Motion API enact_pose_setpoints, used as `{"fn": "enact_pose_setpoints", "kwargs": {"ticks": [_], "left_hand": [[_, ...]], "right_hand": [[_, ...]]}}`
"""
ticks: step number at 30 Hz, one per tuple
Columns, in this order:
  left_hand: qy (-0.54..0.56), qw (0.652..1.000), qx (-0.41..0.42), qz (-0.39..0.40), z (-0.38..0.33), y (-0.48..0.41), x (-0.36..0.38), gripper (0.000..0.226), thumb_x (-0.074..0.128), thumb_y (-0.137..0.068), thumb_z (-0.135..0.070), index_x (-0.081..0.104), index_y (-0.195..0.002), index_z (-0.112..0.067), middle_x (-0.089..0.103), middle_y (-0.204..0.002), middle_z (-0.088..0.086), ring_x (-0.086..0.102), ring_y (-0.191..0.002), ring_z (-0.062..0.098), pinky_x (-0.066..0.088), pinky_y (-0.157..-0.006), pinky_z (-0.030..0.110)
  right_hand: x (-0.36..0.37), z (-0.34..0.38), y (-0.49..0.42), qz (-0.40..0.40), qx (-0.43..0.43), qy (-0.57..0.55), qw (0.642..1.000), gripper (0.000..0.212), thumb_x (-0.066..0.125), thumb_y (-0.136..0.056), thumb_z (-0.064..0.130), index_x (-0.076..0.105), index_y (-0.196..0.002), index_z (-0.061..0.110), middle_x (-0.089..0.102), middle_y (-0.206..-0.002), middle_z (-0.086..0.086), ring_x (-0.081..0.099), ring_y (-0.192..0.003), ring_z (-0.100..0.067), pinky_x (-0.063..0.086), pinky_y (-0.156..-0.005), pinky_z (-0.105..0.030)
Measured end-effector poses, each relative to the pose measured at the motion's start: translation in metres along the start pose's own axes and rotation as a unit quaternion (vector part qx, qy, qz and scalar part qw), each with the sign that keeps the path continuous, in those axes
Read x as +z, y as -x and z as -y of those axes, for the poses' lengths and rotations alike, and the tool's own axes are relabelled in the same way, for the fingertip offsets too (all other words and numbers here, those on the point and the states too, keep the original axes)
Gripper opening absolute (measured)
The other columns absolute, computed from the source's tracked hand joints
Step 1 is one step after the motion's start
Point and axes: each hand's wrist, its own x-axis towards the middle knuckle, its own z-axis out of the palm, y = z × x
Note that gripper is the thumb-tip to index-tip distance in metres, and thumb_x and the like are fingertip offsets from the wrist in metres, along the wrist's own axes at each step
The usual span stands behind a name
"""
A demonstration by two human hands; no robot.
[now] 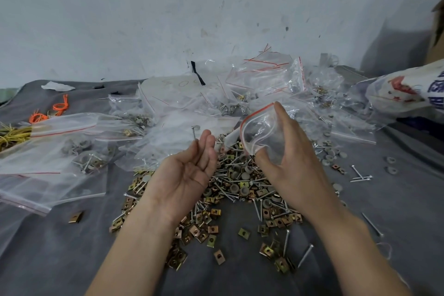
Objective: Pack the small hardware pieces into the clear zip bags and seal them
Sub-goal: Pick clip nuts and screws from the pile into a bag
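Note:
My right hand (295, 158) pinches a small clear zip bag (259, 130) with a red strip, thumb low and fingers on top, its mouth gaping towards the left. My left hand (189, 170) hovers beside it, palm up, fingers straight and together, palm bare. A nail (195, 132) shows just beyond its fingertips; whether the hand holds it is unclear. Beneath both hands lies a heap of hardware (240, 187): brass square clips, silver nails and grey round caps.
Clear zip bags (262, 79), some filled, are piled behind the heap and at the left (52, 151). Orange ties (60, 106) and yellow ties (12, 134) lie far left. A printed white sack (408, 91) sits at right. Grey cloth (72, 247) covers the surface; stray nails (360, 175) lie right.

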Motion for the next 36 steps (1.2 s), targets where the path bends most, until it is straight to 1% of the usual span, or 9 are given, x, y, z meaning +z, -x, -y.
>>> {"fn": "enact_pose_setpoints", "kwargs": {"ticks": [3, 5, 9, 14, 20, 27, 32, 34, 36], "left_hand": [[0.004, 1.000, 0.010, -0.007, -0.001, -0.002, 0.000, 0.023, 0.042, -0.100, -0.006, 0.061, -0.112, 0.001, 0.074, -0.107, 0.010, 0.074, -0.086, 0.019, 0.061, -0.072, 0.031], [-0.007, 1.000, 0.013, -0.012, -0.001, -0.004, 0.000, 0.016, 0.044, -0.101, -0.007, 0.059, -0.104, -0.004, 0.073, -0.102, 0.011, 0.073, -0.081, 0.019, 0.060, -0.069, 0.029], [-0.025, 1.000, 0.010, 0.002, -0.002, -0.003, -0.001, 0.012, 0.051, -0.096, -0.005, 0.064, -0.097, -0.004, 0.065, -0.089, 0.008, 0.066, -0.073, 0.014, 0.058, -0.066, 0.025], [-0.031, 0.999, 0.022, 0.028, -0.004, -0.003, -0.001, 0.014, 0.056, -0.091, -0.003, 0.068, -0.097, -0.003, 0.062, -0.091, 0.007, 0.060, -0.076, 0.011, 0.057, -0.067, 0.023], [-0.050, 0.996, 0.040, 0.058, -0.005, -0.008, -0.001, 0.022, 0.058, -0.089, -0.003, 0.064, -0.110, -0.009, 0.058, -0.088, 0.005, 0.059, -0.070, 0.010, 0.056, -0.067, 0.024], [-0.162, 0.980, 0.103, 0.044, -0.001, -0.013, 0.000, 0.037, 0.060, -0.080, 0.002, 0.061, -0.113, -0.015, 0.062, -0.081, 0.001, 0.061, -0.069, 0.011, 0.055, -0.064, 0.025], [-0.180, 0.976, 0.123, 0.013, 0.002, -0.015, -0.001, 0.024, 0.049, -0.092, 0.006, 0.059, -0.107, -0.010, 0.061, -0.077, 0.004, 0.064, -0.069, 0.014, 0.057, -0.066, 0.026], [-0.260, 0.955, 0.144, -0.017, 0.005, -0.015, -0.002, 0.022, 0.050, -0.094, 0.006, 0.062, -0.105, -0.009, 0.063, -0.080, 0.004, 0.067, -0.072, 0.014, 0.058, -0.069, 0.026], [-0.388, 0.900, 0.189, -0.060, 0.004, -0.013, -0.003, 0.021, 0.051, -0.095, 0.003, 0.066, -0.101, -0.011, 0.065, -0.088, 0.005, 0.067, -0.074, 0.013, 0.058, -0.072, 0.026]], "right_hand": [[0.001, 0.000, 0.000, 0.003, -0.003, -0.003, 1.000, 0.077, 0.051, -0.094, 0.042, 0.010, -0.159, 0.031, 0.029, -0.142, 0.020, 0.034, -0.133, -0.009, 0.024, -0.109, -0.027], [0.001, -0.001, 0.000, 0.004, -0.005, -0.003, 1.000, 0.078, 0.053, -0.095, 0.039, 0.011, -0.160, 0.030, 0.030, -0.142, 0.019, 0.032, -0.130, -0.002, 0.022, -0.112, -0.027], [0.001, -0.002, 0.001, 0.006, 0.001, -0.001, 1.000, 0.078, 0.053, -0.095, 0.039, 0.011, -0.160, 0.029, 0.031, -0.145, 0.018, 0.034, -0.135, -0.010, 0.020, -0.109, -0.022], [0.003, 0.000, 0.002, 0.008, -0.010, -0.003, 1.000, 0.078, 0.055, -0.097, 0.037, 0.009, -0.160, 0.030, 0.031, -0.146, 0.018, 0.025, -0.128, 0.004, 0.019, -0.111, -0.023], [0.001, -0.003, 0.003, 0.002, -0.015, -0.001, 1.000, 0.076, 0.053, -0.097, 0.037, 0.011, -0.160, 0.028, 0.033, -0.146, 0.015, 0.023, -0.127, 0.008, 0.018, -0.111, -0.022], [-0.003, -0.004, 0.004, 0.016, -0.013, -0.003, 1.000, 0.077, 0.056, -0.099, 0.033, 0.010, -0.160, 0.027, 0.024, -0.141, 0.026, 0.019, -0.134, 0.011, 0.022, -0.123, -0.041], [-0.005, -0.002, 0.006, 0.022, -0.013, -0.003, 1.000, 0.076, 0.056, -0.099, 0.030, 0.013, -0.160, 0.023, 0.035, -0.151, 0.009, 0.028, -0.141, -0.004, 0.024, -0.122, -0.047], [-0.006, -0.002, 0.005, 0.020, -0.014, -0.004, 1.000, 0.076, 0.056, -0.099, 0.031, 0.013, -0.160, 0.023, 0.035, -0.151, 0.010, 0.027, -0.140, -0.001, 0.024, -0.122, -0.044], [-0.006, -0.002, 0.005, 0.019, -0.014, -0.010, 1.000, 0.076, 0.056, -0.099, 0.031, 0.012, -0.160, 0.025, 0.032, -0.147, 0.018, 0.025, -0.137, 0.004, 0.023, -0.122, -0.043]]}}
